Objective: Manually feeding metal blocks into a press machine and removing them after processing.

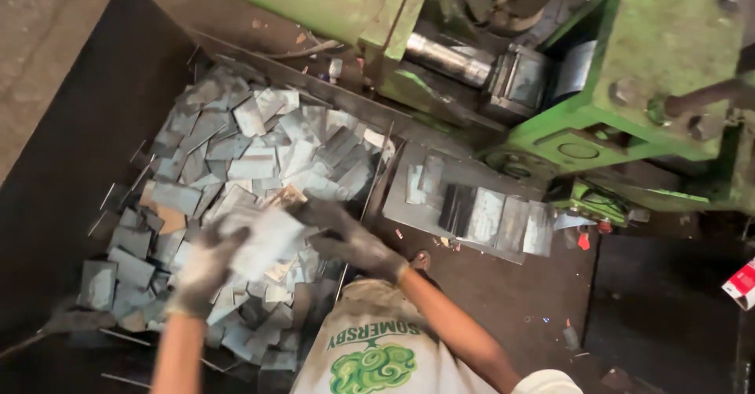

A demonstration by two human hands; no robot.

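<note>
My left hand (203, 266), in a dirty grey glove, and my right hand (346, 237), in a dark glove, both grip a stack of flat grey metal pieces (263, 241), blurred by motion. Both hands hover over a big pile of similar rectangular metal pieces (236, 158) lying in a dark metal bin (86, 142). My bare forearms reach in from the bottom of the view.
A green machine (629, 64) with a steel shaft (448, 56) fills the upper right. Below it a flat plate (472, 205) carries a few metal pieces. A white cloth with a green print (373, 355) covers my knee. A red-and-white packet (741, 284) lies at far right.
</note>
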